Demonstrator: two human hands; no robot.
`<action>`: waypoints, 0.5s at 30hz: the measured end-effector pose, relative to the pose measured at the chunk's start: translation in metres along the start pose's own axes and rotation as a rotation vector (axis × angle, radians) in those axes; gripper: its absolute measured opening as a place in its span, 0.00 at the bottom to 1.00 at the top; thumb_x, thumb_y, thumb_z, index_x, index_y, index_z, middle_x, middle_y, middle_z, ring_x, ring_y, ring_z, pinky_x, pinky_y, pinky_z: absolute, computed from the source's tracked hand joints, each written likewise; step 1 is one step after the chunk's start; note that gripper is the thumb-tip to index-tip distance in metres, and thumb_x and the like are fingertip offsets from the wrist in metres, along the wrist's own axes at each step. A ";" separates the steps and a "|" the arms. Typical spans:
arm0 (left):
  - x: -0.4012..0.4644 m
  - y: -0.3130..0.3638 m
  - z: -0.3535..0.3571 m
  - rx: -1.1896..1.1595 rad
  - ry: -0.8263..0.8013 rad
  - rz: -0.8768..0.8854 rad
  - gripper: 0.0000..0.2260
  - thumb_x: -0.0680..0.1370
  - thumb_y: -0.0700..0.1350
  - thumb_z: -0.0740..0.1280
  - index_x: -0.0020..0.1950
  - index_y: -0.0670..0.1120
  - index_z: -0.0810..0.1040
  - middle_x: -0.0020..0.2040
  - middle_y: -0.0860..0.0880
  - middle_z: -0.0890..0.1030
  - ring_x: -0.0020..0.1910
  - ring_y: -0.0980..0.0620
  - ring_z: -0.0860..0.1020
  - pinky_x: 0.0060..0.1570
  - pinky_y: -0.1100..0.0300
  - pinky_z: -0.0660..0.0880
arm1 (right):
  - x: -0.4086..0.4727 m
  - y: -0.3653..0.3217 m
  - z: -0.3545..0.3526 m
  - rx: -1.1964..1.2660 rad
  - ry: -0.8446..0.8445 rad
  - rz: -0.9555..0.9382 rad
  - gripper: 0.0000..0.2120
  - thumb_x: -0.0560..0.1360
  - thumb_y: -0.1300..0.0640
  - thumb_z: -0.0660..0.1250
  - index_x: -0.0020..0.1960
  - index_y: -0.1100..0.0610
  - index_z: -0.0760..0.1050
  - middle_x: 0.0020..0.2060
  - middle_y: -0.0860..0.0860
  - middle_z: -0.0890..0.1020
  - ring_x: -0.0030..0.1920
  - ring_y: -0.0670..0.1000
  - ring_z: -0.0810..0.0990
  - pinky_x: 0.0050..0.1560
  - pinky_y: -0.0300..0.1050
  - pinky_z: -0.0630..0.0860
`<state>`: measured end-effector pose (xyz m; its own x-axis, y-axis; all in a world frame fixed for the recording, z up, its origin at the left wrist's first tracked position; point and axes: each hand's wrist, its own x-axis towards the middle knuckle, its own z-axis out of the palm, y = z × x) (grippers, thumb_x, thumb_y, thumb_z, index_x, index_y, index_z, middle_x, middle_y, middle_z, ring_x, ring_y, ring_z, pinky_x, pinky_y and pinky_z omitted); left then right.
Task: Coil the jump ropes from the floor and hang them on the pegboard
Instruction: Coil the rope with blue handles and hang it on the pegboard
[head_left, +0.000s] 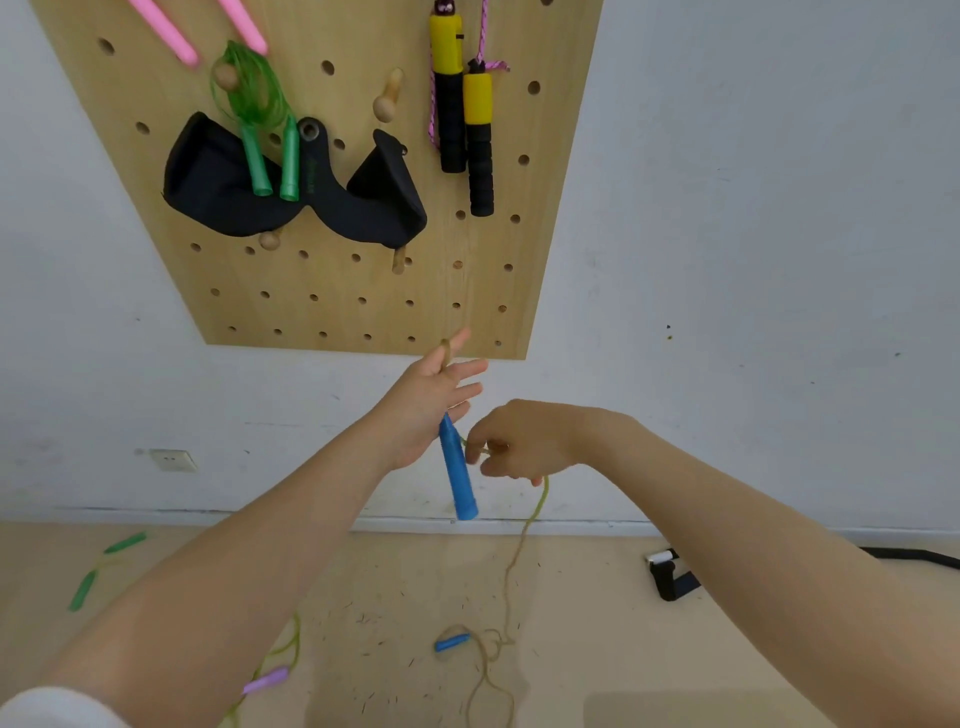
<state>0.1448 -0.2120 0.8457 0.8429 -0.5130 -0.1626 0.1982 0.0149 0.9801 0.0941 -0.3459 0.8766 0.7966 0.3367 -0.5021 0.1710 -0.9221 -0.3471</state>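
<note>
At centre frame, the left hand (431, 400) was spread open, palm up, a loop of the cord (524, 535) around its fingers and a blue handle (458, 475) hanging below it. Just to its right, the right hand (519, 447) pinched the cord, which trailed down to a second handle (452, 643) on the floor (597, 649) at lower centre. The pegboard (332, 291), upper centre, held a green rope (260, 124) and a yellow-and-black rope (465, 114). Another green rope (98, 569) lay at lower left.

Black pouch (291, 192), wall socket (172, 460), black strap (672, 577)
</note>
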 end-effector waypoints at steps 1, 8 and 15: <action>0.002 -0.004 -0.002 0.064 0.008 0.000 0.20 0.83 0.42 0.53 0.74 0.58 0.60 0.66 0.53 0.73 0.67 0.50 0.69 0.68 0.57 0.63 | -0.003 -0.001 -0.004 0.000 0.009 -0.008 0.10 0.77 0.54 0.60 0.54 0.55 0.77 0.35 0.47 0.75 0.38 0.53 0.81 0.41 0.40 0.72; -0.003 -0.017 -0.032 0.442 0.024 -0.066 0.18 0.84 0.42 0.50 0.71 0.54 0.66 0.67 0.57 0.73 0.72 0.54 0.62 0.63 0.62 0.56 | -0.022 0.011 -0.027 0.286 0.105 -0.076 0.07 0.75 0.57 0.64 0.47 0.55 0.81 0.23 0.39 0.71 0.28 0.41 0.68 0.35 0.39 0.72; -0.022 0.000 -0.003 -0.093 -0.244 -0.107 0.15 0.79 0.35 0.52 0.52 0.40 0.79 0.36 0.42 0.81 0.31 0.47 0.78 0.37 0.57 0.77 | -0.009 0.009 -0.034 0.219 0.461 -0.215 0.09 0.77 0.57 0.64 0.49 0.58 0.83 0.33 0.42 0.78 0.33 0.39 0.73 0.39 0.36 0.71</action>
<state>0.1275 -0.1985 0.8486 0.6718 -0.7070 -0.2209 0.3340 0.0229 0.9423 0.1082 -0.3637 0.9050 0.9366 0.3497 -0.0198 0.2728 -0.7639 -0.5849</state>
